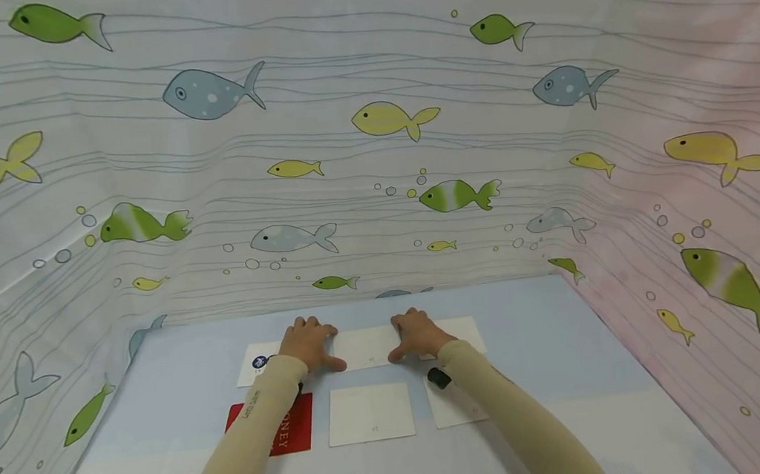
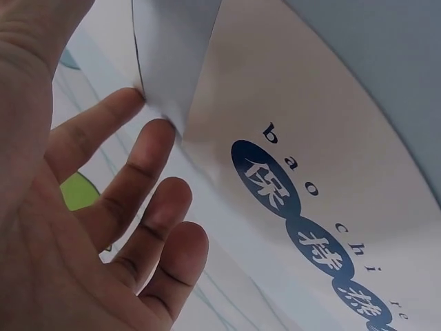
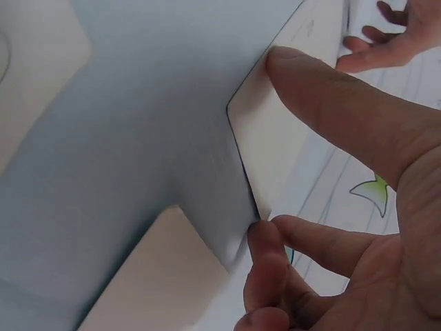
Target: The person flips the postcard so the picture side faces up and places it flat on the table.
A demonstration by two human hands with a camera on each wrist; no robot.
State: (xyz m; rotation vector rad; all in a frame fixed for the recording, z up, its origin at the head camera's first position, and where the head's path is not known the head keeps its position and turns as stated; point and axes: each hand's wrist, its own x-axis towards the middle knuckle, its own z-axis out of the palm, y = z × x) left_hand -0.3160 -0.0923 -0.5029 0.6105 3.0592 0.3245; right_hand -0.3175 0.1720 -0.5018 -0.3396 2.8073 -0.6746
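"How are the hands posed?"

"Both forearms angle inward over the table (image 1: 552,380). The left hand (image 1: 308,344) and right hand (image 1: 420,334) face each other, thumbs nearer the person, fingers farther off."

"Clenched?"

"No, the fingers are loosely spread, thumbs and fingertips at the ends of a white card (image 1: 364,347). How firmly they touch, I can't fairly say."

"Where is it?"

"Mid far row, between both hands, just beyond the near white card (image 1: 370,414). Its long axis runs left to right, short ends toward the palms."
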